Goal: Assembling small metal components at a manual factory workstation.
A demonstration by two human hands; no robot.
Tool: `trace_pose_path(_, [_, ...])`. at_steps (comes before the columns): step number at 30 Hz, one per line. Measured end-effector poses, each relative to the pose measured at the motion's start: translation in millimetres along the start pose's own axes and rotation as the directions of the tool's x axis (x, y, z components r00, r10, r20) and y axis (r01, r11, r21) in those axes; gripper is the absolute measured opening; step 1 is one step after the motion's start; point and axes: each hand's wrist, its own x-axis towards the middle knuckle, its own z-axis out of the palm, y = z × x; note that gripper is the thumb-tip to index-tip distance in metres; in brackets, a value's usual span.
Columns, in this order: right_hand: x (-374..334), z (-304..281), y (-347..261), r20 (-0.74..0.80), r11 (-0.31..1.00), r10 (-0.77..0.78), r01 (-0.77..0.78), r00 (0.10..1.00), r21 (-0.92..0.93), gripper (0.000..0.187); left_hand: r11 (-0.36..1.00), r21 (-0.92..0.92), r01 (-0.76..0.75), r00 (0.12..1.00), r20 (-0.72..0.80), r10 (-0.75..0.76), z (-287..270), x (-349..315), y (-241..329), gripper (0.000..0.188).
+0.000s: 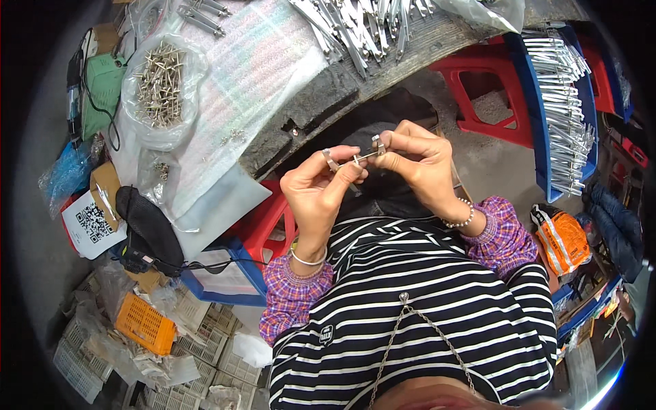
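Just off the table's near edge, both hands meet around a thin silvery metal pin (367, 156). My left hand (316, 188) pinches one end between thumb and forefinger. The other end sits in the fingertips of my right hand (422, 162), which are also closed. Shiny metal bands show at the fingers of each hand; whether they are rings or parts I cannot tell. Beyond the left hand, a clear plastic bag (186, 113) lies open on the table, full of similar metal pins (160, 82). A smaller bag (154, 179) with a few small metal pieces lies nearer me.
Many flat metal strips (365, 31) are heaped at the table's far side. At right, a blue tray (543, 147) filled with metal rods rests on red stools (488, 89). A black pouch (152, 232) hangs by the left table edge. Crates (205, 342) stand lower left.
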Motion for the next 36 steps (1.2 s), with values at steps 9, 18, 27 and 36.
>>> trace_pose_path(9, [-2, 5, -4, 0.09, 0.989, 0.107, -0.115, 0.99, 0.09, 0.018, 0.995, 0.083, -0.049, 0.999, 0.013, 0.048, 5, -4, 1, 0.013])
trace_pose_path(18, [0, 6, 4, 0.039, 0.975, 0.088, -0.094, 0.995, 0.199, 0.02, 0.984, -0.177, -0.014, 1.0, 0.022, 0.018, 4, -3, -5, 0.022])
trace_pose_path(27, [4, 2, 2, 0.134, 0.916, 0.183, -0.218, 0.974, 0.336, 0.023, 0.982, -0.19, 0.001, 1.0, 0.017, 0.002, 2, -2, -9, 0.02])
trace_pose_path(36, [1, 0, 1, 0.092, 0.981, 0.069, -0.084, 0.993, 0.177, 0.019, 0.991, 0.046, -0.124, 0.988, -0.09, 0.128, 0, -7, -14, 0.016])
